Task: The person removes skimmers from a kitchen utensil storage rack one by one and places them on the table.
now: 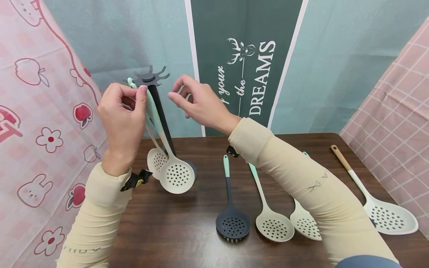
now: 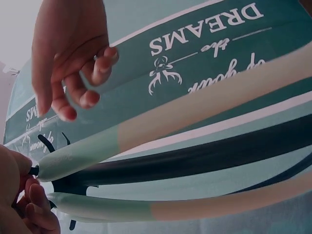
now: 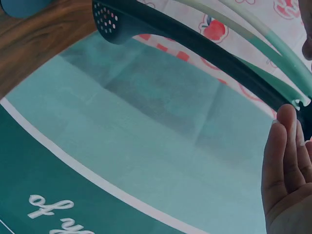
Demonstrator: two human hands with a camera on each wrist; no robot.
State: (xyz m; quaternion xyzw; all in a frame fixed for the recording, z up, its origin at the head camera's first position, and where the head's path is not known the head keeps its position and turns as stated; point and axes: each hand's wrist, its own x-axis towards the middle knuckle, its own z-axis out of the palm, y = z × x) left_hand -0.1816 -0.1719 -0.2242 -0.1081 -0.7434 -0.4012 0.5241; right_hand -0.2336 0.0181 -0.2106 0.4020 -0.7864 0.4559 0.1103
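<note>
My left hand is up at the hooked top of a dark utensil rack. Its thumb and fingers pinch the mint handle end of a white skimmer, whose perforated head hangs low in front of the dark pole. Another white skimmer with a mint handle hangs just behind and left of it. In the left wrist view the left fingers are right at a dark hook by the handle ends. My right hand is raised to the right of the rack, fingers loosely bent, holding nothing.
On the brown table lie a dark skimmer, a white skimmer, another white one partly under my right sleeve, and a wooden-ended slotted turner. Curtains stand behind and at both sides.
</note>
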